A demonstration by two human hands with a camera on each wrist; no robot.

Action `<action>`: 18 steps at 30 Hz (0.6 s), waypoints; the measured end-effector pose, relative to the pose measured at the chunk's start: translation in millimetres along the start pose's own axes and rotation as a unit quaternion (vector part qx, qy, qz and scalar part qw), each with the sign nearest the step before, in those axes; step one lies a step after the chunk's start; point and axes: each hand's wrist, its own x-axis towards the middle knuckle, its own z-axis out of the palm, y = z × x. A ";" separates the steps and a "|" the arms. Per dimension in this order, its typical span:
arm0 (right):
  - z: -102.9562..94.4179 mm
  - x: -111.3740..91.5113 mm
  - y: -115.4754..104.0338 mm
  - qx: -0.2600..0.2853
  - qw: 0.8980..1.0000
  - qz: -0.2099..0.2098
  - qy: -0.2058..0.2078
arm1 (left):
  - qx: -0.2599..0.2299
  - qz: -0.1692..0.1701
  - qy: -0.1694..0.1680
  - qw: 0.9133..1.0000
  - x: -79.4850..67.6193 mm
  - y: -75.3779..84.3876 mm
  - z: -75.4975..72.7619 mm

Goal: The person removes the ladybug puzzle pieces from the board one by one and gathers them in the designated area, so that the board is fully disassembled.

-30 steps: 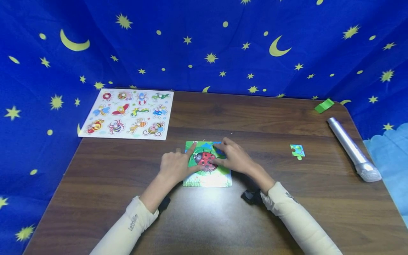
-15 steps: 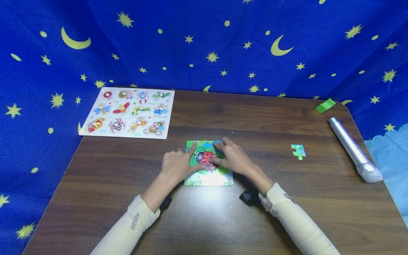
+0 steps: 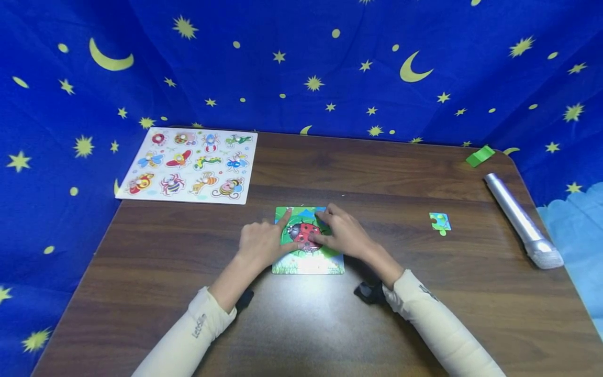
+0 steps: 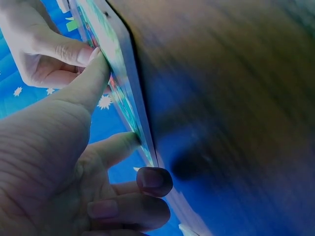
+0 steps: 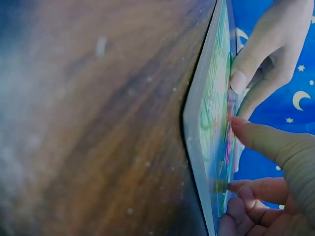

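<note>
A small square jigsaw puzzle (image 3: 308, 266) with a red ladybug (image 3: 305, 234) on green lies flat on the wooden table. My left hand (image 3: 258, 242) rests its thumb on the ladybug and its index finger along the upper left of the picture. Its other fingers bend loosely past the board's edge in the left wrist view. From the right, my right hand (image 3: 348, 231) touches the ladybug with its thumb, and its index fingertip is at the upper right corner, which the hand partly covers. In the right wrist view both thumbs press on the picture (image 5: 211, 103).
A loose jigsaw piece (image 3: 442, 222) lies to the right of the puzzle. A white insect peg board (image 3: 188, 198) sits at the back left. Toward the right edge are a silver microphone (image 3: 515, 212) and a green block (image 3: 480, 156). A blue starry curtain (image 3: 264, 73) hangs behind.
Both hands keep the same place and pose on the puzzle. Only the head view has shifted very slightly.
</note>
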 end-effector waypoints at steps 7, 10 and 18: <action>3.4 5.4 -5.0 0.003 0.999 0.030 0.019 | -0.007 -0.004 -0.001 1.000 0.5 -0.5 0.0; 5.3 5.9 -9.0 -0.012 0.998 0.036 0.045 | -0.013 -0.003 0.000 1.000 0.1 0.5 -0.2; 12.6 4.4 -20.6 -0.043 0.992 0.065 0.101 | -0.017 -0.004 0.000 1.000 -0.4 2.6 -1.3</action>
